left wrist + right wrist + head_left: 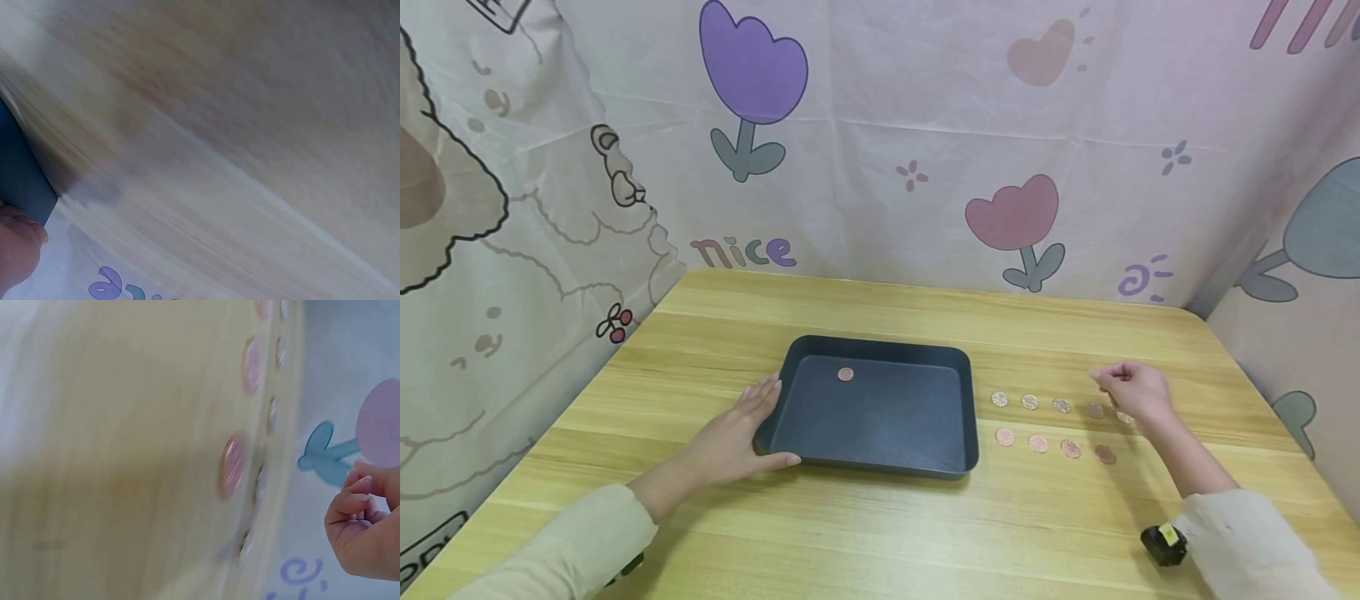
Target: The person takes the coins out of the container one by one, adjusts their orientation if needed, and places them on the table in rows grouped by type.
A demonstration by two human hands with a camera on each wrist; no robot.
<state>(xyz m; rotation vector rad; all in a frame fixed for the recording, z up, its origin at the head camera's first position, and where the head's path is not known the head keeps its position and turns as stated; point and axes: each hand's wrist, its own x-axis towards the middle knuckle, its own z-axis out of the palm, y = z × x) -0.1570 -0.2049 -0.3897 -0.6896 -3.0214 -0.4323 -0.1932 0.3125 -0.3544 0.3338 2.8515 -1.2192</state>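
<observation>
A dark rectangular baking tray (880,462) lies on the table with one copper-coloured coin (846,374) inside, toward its back left. My left hand (737,437) rests against the tray's left side, fingers extended along the wall and thumb near the front rim. In the left wrist view, fingertips (25,231) touch the tray's dark wall (25,175). Raised over the right end of a row of silver coins (1062,406) is my right hand (1138,392). Its fingers are curled, thumb and index tip together, and no coin shows between them. Copper coins (1071,449) form a row in front.
The wooden table (865,533) reaches back to a printed cloth (880,208), which hangs behind and at both sides. A small black device (1165,544) sits at my right sleeve. The coin rows lie just right of the tray.
</observation>
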